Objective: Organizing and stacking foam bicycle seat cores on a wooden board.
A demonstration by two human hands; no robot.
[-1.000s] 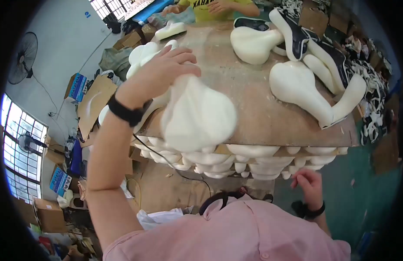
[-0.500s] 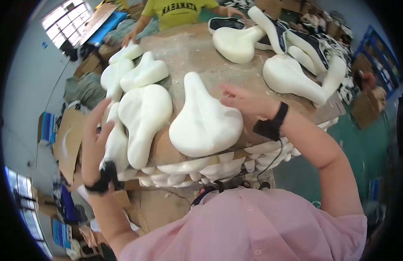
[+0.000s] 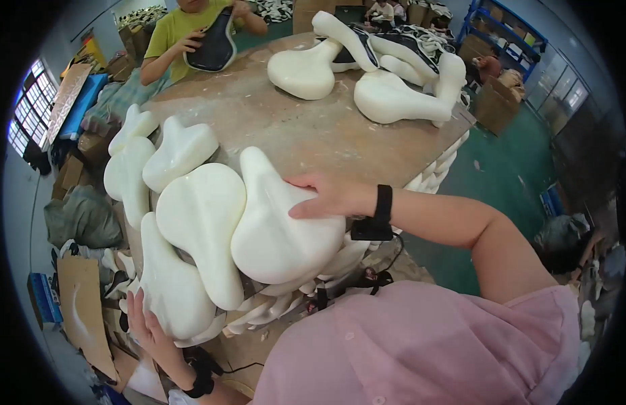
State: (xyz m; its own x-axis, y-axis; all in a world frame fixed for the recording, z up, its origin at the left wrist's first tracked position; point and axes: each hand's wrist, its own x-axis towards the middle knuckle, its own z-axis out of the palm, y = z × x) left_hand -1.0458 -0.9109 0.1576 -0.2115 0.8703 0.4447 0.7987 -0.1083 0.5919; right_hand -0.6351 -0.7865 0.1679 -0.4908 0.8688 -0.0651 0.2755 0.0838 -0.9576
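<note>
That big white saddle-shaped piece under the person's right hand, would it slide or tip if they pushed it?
Probably slides: the white saddle form looks smooth and glossy. It overhangs the table edge, so it might tip off. It seems to keep its shape under the right hand, so likely stiff.

Single head-worn fisheye view, looking steeply down, close over worktable (image 3: 286, 128)

A co-worker (image 3: 184, 27) (green shirt) holds a black saddle cover (image 3: 215, 44) across the wooden table (image 3: 306, 128)

Nine white foam saddles (image 3: 279, 229) atop.
</note>
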